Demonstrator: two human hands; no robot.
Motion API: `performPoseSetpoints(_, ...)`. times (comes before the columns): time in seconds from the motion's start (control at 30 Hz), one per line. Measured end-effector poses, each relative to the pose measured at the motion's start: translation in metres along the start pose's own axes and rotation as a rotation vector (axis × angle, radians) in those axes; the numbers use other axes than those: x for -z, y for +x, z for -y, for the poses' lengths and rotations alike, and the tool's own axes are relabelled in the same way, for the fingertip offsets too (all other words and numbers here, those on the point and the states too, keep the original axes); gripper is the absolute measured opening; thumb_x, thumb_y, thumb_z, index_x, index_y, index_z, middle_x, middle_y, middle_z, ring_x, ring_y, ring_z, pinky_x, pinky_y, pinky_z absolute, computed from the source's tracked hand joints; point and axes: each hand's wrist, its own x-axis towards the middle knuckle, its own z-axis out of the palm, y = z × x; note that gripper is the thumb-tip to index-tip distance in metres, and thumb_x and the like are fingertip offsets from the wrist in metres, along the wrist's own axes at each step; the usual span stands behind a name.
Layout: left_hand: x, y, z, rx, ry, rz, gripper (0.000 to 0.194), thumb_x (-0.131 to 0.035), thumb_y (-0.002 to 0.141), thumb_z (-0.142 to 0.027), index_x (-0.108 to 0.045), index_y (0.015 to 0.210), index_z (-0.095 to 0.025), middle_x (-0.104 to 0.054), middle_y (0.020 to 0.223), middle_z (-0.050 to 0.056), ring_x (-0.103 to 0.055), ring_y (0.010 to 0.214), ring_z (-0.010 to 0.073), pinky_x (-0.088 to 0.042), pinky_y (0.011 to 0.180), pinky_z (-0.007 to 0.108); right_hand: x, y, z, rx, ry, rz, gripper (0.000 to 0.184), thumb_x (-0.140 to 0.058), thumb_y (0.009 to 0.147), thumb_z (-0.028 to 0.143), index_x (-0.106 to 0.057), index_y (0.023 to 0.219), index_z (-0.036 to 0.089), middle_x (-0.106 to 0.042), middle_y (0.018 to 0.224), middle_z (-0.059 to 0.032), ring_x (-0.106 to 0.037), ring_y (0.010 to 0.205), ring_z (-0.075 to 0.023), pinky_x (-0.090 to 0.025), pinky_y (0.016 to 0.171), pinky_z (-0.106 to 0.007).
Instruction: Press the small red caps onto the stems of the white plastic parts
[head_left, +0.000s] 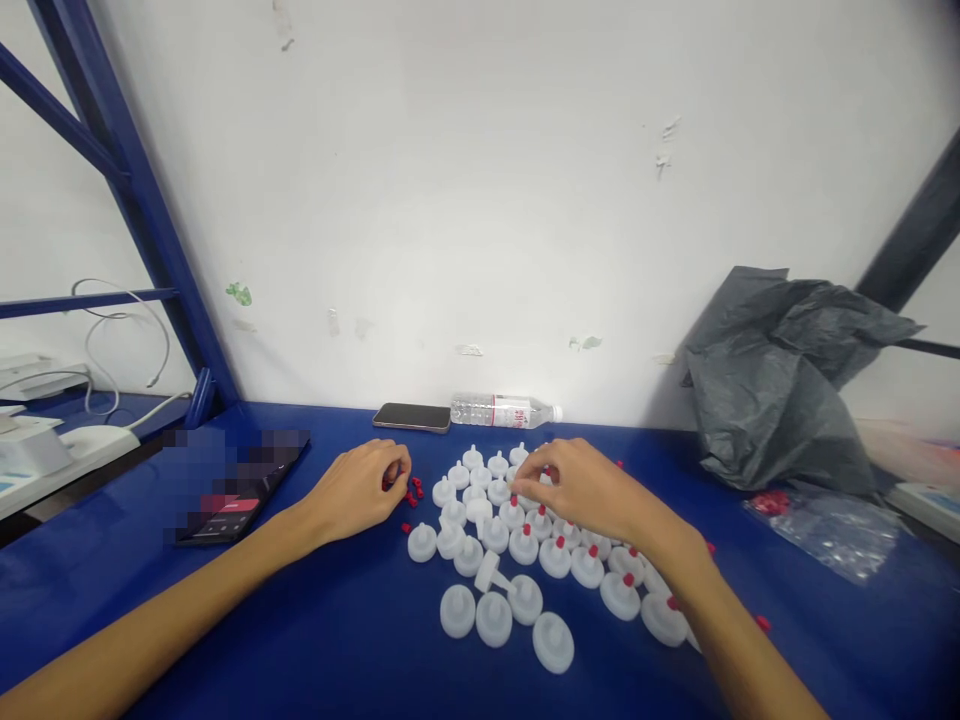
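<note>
My left hand (362, 487) rests on the blue table with its fingers curled in beside a few small red caps (417, 487); what is between its fingertips is hidden. Over the group of white nozzle lids, my right hand (581, 485) pinches at a small red cap (514, 500) on the nozzle of one white lid (512, 516). Lids toward the right carry red caps, such as the lid at the front right (620, 597). Bare white nozzles show on the left and front lids (457, 610). A white T-shaped piece (491, 573) lies tilted among them.
Against the wall lie a phone (412, 417) and a clear plastic bottle (506, 411). A dark tablet-like device (251, 490) sits at left. To the right are a grey plastic bag (787, 375) and a clear bag (832, 530) with red pieces. Blue frame posts (142, 220) stand at left.
</note>
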Motion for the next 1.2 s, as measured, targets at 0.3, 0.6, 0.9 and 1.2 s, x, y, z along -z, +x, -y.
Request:
performPoseSetpoints(0.3, 0.000, -0.001, 0.001, -0.031, -0.026, -0.042, 0.013, -0.051, 0.091, -0.026, -0.061, 0.084, -0.023, -0.065, 0.078, 0.000, -0.058, 0.072, 0.0202, -0.039, 0.068, 0.031, -0.003, -0.003, 0.000, 0.004, 0.116, -0.018, 0.014, -0.056, 0.095, 0.033, -0.065, 0.089, 0.024, -0.073, 0.098, -0.0030, -0.066, 0.092, -0.0231, -0.047, 0.071, -0.034)
performPoseSetpoints(0.6, 0.007, -0.003, -0.005, -0.156, -0.114, -0.143, 0.027, -0.036, 0.102, -0.029, -0.059, 0.091, -0.021, -0.068, 0.091, 0.003, -0.061, 0.084, 0.0198, -0.043, 0.078, 0.033, -0.016, 0.001, 0.011, 0.071, 0.178, -0.099, 0.018, -0.049, 0.101, 0.040, -0.061, 0.103, 0.027, -0.068, 0.092, -0.0017, -0.062, 0.082, -0.0201, -0.046, 0.069, -0.032)
performPoseSetpoints(0.9, 0.006, -0.027, -0.038, -0.517, -0.046, -0.137, 0.017, -0.043, 0.102, -0.027, -0.056, 0.110, -0.021, -0.062, 0.086, 0.002, -0.055, 0.074, 0.0176, -0.037, 0.061, 0.029, -0.040, 0.002, 0.040, 0.358, 0.202, -0.137, 0.036, -0.074, 0.089, 0.046, -0.050, 0.107, 0.026, -0.066, 0.093, 0.0009, -0.061, 0.079, -0.0178, -0.045, 0.069, -0.028)
performPoseSetpoints(1.2, 0.009, -0.023, -0.046, -0.389, -0.110, -0.068, 0.033, -0.028, 0.104, -0.030, -0.049, 0.079, -0.021, -0.056, 0.073, 0.002, -0.045, 0.067, 0.0183, -0.034, 0.059, 0.031, -0.047, 0.004, 0.048, 0.426, 0.062, -0.317, 0.037, -0.074, 0.088, 0.049, -0.056, 0.108, 0.024, -0.072, 0.087, -0.0010, -0.065, 0.080, -0.0196, -0.045, 0.082, -0.032)
